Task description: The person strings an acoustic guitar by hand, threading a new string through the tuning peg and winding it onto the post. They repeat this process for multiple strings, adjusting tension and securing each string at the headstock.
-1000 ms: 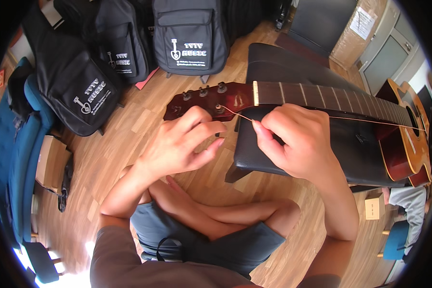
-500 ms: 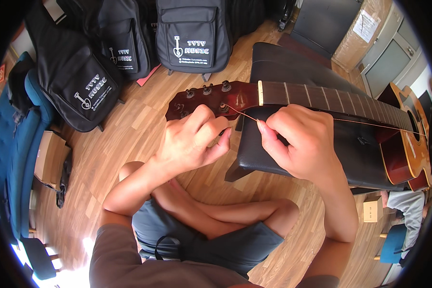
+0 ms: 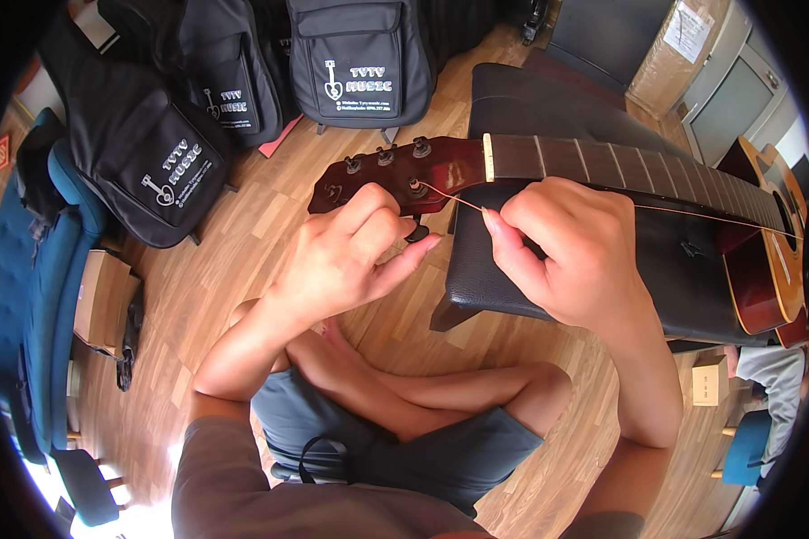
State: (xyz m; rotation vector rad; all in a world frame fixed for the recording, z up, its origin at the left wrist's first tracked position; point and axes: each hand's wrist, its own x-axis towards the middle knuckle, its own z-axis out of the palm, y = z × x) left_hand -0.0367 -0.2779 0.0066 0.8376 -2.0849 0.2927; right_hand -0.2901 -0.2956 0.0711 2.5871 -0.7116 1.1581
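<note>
An acoustic guitar lies across a black padded bench (image 3: 512, 269), its dark red headstock (image 3: 440, 171) pointing left and its body (image 3: 764, 278) at the far right. A copper-coloured guitar string (image 3: 466, 199) runs from a string post (image 3: 416, 187) on the headstock's near side. My right hand (image 3: 571, 247) pinches this string between thumb and forefinger, just past the nut (image 3: 488, 158); beyond the hand it continues toward the body. Curled at the headstock's near edge, my left hand (image 3: 351, 247) has forefinger and thumb around a black tuning peg (image 3: 418, 233). The other fingers hide part of the headstock.
Several black guitar bags (image 3: 360, 63) stand along the back left. A blue sofa (image 3: 27, 305) and a cardboard box (image 3: 103, 301) are at the left. At right, a small box (image 3: 710, 380) sits on the wooden floor near another person's sleeve (image 3: 768, 377).
My left thumb has moved away from the forefinger, baring more of the tuning peg. The right hand keeps its pinch on the string. The view has shifted slightly.
</note>
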